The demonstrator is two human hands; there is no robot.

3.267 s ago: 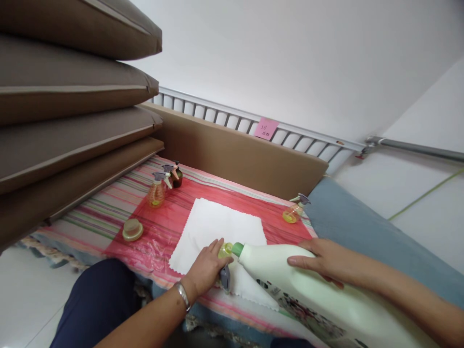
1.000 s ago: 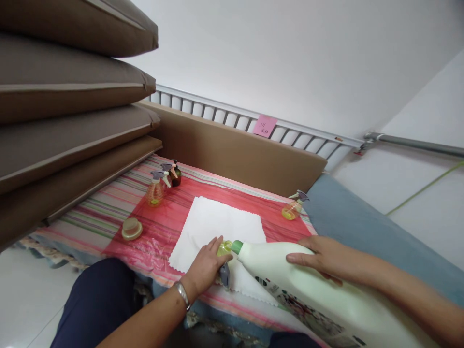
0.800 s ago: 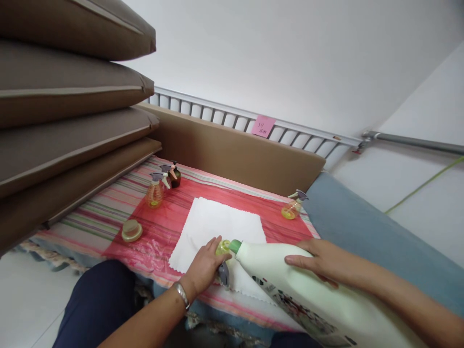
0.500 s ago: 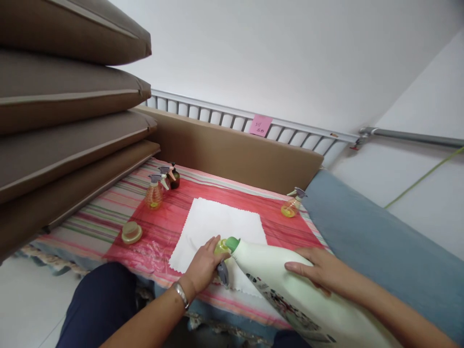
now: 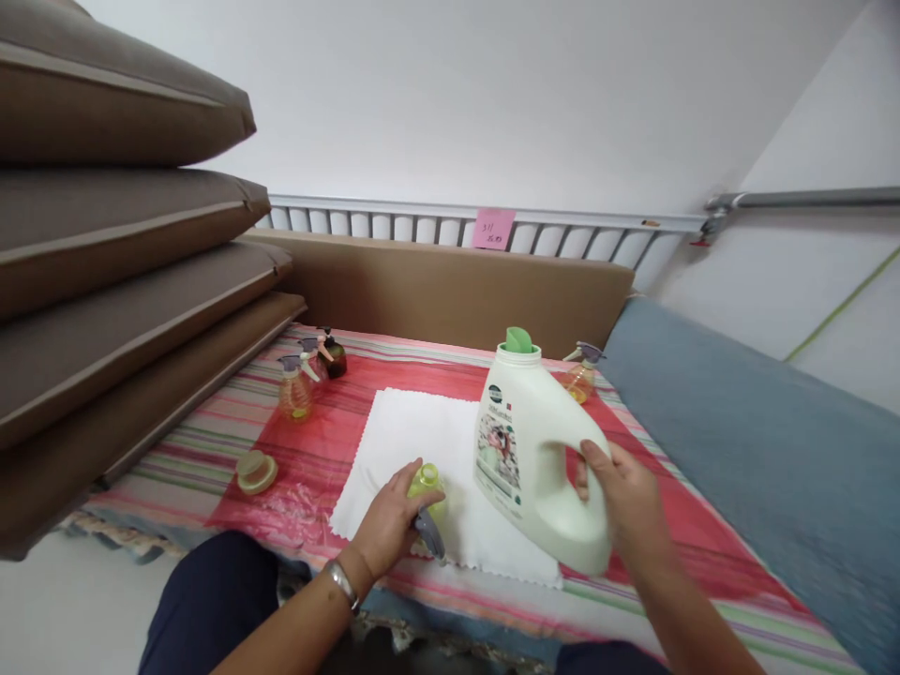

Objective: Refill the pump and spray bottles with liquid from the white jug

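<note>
My right hand (image 5: 625,492) is closed round the handle of a pale green detergent jug (image 5: 513,403). The jug stands nearly upright, slightly tilted, its green pour spout (image 5: 518,339) uncovered. My left hand (image 5: 390,516) grips a small yellow-green bottle (image 5: 427,476) with an open neck. A grey spray head (image 5: 430,534) hangs beside it at the same hand; how the fingers hold it is partly hidden. Beneath lies a white cloth with zigzag edges (image 5: 400,427). To the left, a yellowish screw cap (image 5: 256,472) rests on the red sheet.
Several spray bottles (image 5: 295,389) stand at the back left, and another amber one (image 5: 580,382) is behind the jug. Stacked brown cushions (image 5: 127,225) overhang the left side. A brown board (image 5: 450,291) leans against the radiator (image 5: 394,225). Blue fabric (image 5: 731,403) covers the right.
The jug was tipped with its spout at the small bottle's neck; my right hand has swung it upright and away to the right. My left hand keeps hold of the bottle.
</note>
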